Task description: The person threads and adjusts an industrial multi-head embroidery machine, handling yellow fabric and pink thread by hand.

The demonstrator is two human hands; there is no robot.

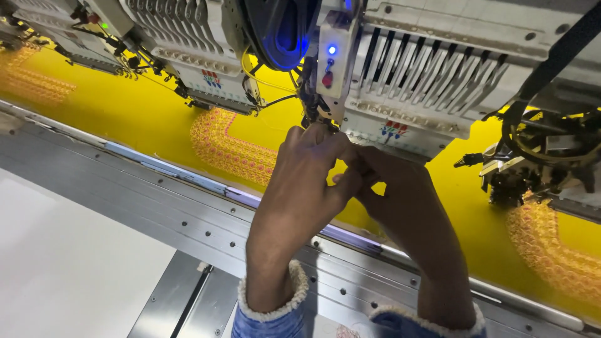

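Running along the left: a bare white panel (62, 263) is seen below a long bolted steel frame rail (156, 200), by which the cloth's near edge appears to be clamped flat.
Cloth: a bright yellow stretched fabric (125, 112) is spread under the machine, so that it lies taut beneath the needles; an orange-pink embroidered curved band (228, 150) is already stitched on it, left of the hands.
Machine heads: white multi-needle embroidery heads (419, 81) are hung in a row above the cloth.
Needle area: the dark needle and thread assembly (316, 103), under a lit blue lamp, is where both hands are raised.
Left hand (307, 178): fingers are curled shut, pinched at something fine just below the needle assembly; what is gripped cannot be told.
Right hand (394, 188): fingers are bent closed and pressed against the left hand's fingertips, seemingly for steadiness; any thread held is too thin to be made out.
Cuffs: blue fleece-lined sleeves (275, 313) are seen at both wrists.
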